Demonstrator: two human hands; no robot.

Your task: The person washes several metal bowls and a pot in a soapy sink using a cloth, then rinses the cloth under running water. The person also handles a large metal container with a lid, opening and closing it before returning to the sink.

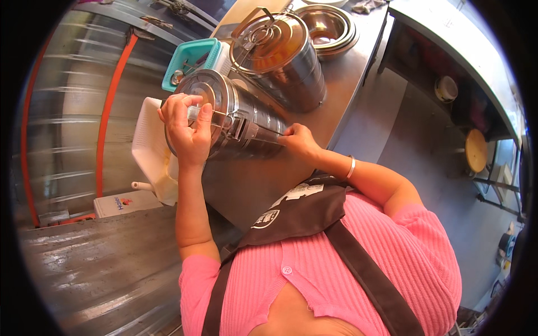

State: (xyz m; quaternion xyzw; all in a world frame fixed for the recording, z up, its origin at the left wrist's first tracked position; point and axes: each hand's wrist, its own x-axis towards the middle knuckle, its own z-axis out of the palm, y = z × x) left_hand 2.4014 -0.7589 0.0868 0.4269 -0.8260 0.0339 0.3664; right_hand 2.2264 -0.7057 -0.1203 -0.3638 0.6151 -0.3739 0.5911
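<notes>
A stacked stainless-steel food carrier (260,119) stands on the metal counter before me, its round lid (203,86) on top. My left hand (185,128) is at the lid, with fingers and thumb around the ribbed grip (193,112) of the carry handle. Down the near side runs a metal side strap with a clasp (238,128). The fingertips of my right hand (299,140) pinch the strap's lower end, low on the carrier. A second, larger lidded carrier (290,75) stands just behind, its wire handle (256,27) raised; neither hand touches it.
Nested steel bowls (336,48) sit at the counter's far end. Left of the carriers are a turquoise basket (175,63) holding utensils and a white plastic basket (147,134). The steel counter (248,185) ends at an edge on my right; a wooden-topped stool (476,150) stands beyond.
</notes>
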